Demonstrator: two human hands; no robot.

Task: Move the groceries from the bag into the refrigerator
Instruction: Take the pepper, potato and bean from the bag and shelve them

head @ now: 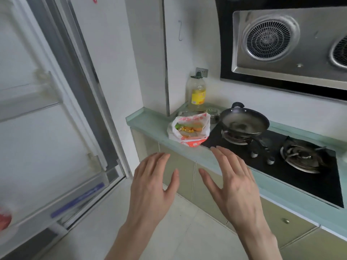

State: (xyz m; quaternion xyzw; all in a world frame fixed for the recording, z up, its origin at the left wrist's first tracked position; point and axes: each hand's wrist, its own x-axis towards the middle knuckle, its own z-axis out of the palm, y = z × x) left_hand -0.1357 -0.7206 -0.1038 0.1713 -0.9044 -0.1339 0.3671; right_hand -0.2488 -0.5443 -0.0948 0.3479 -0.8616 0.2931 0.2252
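Note:
A white and red plastic bag point(195, 120) stands open on the pale green counter point(148, 120), left of the stove. Inside it I see green, yellow and orange groceries point(185, 129). My left hand point(152, 186) and my right hand point(232, 182) are both raised in front of the counter, palms down, fingers spread and straight, holding nothing. They hover below and short of the bag, apart from it. The refrigerator door point(37, 128) stands open at the left, its inner shelves facing me, with a red item point(4, 220) at its lower edge.
A black wok point(244, 120) sits on the left burner of the black gas stove point(281, 166), right beside the bag. A yellow-labelled oil bottle point(197, 92) stands in the corner behind the bag. A range hood point(287, 45) hangs above. Cabinet doors point(180, 177) lie below the counter.

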